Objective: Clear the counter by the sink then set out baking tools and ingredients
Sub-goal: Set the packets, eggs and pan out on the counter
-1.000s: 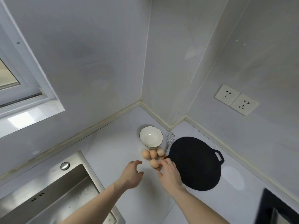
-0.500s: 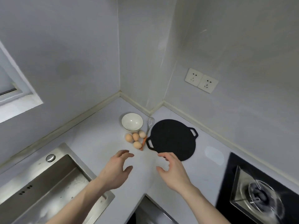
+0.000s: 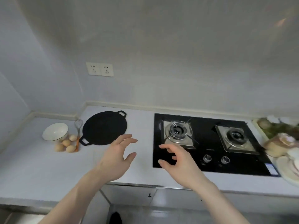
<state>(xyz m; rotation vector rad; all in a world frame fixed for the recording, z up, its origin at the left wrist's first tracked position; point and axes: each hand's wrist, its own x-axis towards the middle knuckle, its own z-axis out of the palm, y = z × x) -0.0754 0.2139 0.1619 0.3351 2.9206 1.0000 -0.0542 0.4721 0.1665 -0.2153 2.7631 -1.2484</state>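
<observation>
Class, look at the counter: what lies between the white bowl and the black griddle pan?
In the head view, a whisk lies between the white bowl and the black griddle pan, wire head toward the wall.

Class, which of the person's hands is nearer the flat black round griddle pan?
Left. The left hand hovers just right of the flat black round griddle pan; the right hand is farther right, over the hob's edge.

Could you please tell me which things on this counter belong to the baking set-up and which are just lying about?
Baking set-up: white bowl, four eggs, whisk, black flat pan.

Lying about: gas hob, wall sockets, blurred food and plates at far right.
</observation>
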